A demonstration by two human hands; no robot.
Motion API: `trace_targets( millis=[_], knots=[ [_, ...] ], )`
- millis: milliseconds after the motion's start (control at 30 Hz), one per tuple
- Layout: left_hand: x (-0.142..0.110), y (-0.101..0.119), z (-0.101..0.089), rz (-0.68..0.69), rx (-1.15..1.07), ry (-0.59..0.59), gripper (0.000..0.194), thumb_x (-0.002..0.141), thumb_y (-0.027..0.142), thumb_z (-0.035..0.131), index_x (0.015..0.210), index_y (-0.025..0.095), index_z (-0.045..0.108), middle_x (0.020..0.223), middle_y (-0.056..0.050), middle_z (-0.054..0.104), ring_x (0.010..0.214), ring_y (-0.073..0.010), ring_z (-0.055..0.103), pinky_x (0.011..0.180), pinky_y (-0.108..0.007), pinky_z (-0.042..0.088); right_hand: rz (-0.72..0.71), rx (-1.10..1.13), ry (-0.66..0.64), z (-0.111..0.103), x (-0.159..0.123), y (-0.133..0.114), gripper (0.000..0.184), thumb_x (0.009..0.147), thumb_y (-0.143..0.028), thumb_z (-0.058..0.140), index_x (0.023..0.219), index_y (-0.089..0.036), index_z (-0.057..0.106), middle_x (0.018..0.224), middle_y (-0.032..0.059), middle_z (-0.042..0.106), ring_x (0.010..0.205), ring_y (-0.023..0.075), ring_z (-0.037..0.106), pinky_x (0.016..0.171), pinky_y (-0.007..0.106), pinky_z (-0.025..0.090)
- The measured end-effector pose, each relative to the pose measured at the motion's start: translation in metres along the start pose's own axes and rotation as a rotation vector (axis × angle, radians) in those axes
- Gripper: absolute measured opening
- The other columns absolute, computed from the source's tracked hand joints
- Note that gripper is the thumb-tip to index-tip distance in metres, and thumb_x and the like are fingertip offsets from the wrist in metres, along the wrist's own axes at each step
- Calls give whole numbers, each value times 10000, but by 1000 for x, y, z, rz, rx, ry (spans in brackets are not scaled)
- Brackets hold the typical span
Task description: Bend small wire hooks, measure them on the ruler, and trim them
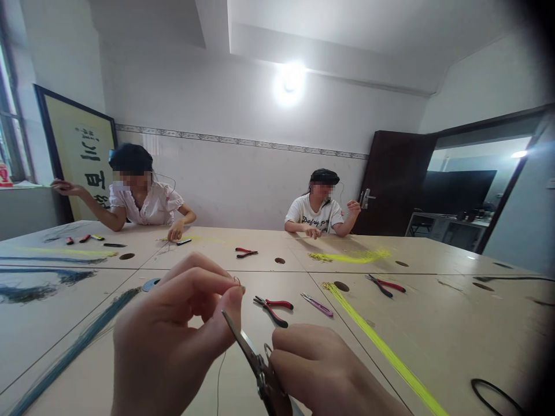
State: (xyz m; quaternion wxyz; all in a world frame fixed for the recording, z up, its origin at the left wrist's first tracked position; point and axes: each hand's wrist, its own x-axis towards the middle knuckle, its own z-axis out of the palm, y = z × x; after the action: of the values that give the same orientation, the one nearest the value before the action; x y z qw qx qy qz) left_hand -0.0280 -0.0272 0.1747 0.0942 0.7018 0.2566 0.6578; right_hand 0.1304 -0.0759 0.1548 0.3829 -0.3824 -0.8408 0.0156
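Note:
My left hand [173,335] is closed in a pinch, thumb against forefinger, on a small curved piece of thin metal [237,281] that looks like a ring or hook. A thin dark thread [219,375] hangs below that hand. My right hand [325,370] grips metal scissors [260,370]; their blades point up toward my left thumb, and part of the handles is hidden by my fingers. Just beyond my hands lie red-and-black pliers [274,311] and purple thread snips [318,304].
Yellow cords [377,338] stretch along the table to my right, blue-grey cords [82,341] to my left. More pliers [385,285] lie at right. Two people [139,199] sit across the table, near more yellow cords [355,256]. A black cable loop [494,393] lies near right.

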Motion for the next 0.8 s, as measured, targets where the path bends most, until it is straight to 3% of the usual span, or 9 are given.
trace_targets(
  millis=[200,333,533,800],
  knots=[
    [1,1,0,-15,-33,16,213,736,123,582,577,265,585,615,107,584,458,-29,501,387,-86,394,17,3,4,0,0,2,518,893,-577,458,567,-175,473,573,-33,502,496,67,452,418,161,267],
    [6,5,0,-41,-16,2,207,715,135,575,546,253,589,583,89,591,442,-45,514,371,-96,409,-12,5,23,1,-2,1,578,909,-620,347,567,-174,478,569,-24,513,489,72,454,424,169,283],
    [7,9,-1,-38,-24,15,204,687,144,583,507,240,591,532,76,577,406,-46,498,346,-97,398,88,-31,-24,-3,-1,-5,589,893,-642,335,590,-169,512,618,-9,546,539,78,493,475,170,332],
    [4,3,0,-57,-64,0,214,704,113,573,524,228,593,567,83,563,429,-22,491,367,-79,385,52,-69,41,2,-1,-4,634,898,-660,269,559,-177,497,562,-18,521,487,80,467,456,188,323]
  ],
)
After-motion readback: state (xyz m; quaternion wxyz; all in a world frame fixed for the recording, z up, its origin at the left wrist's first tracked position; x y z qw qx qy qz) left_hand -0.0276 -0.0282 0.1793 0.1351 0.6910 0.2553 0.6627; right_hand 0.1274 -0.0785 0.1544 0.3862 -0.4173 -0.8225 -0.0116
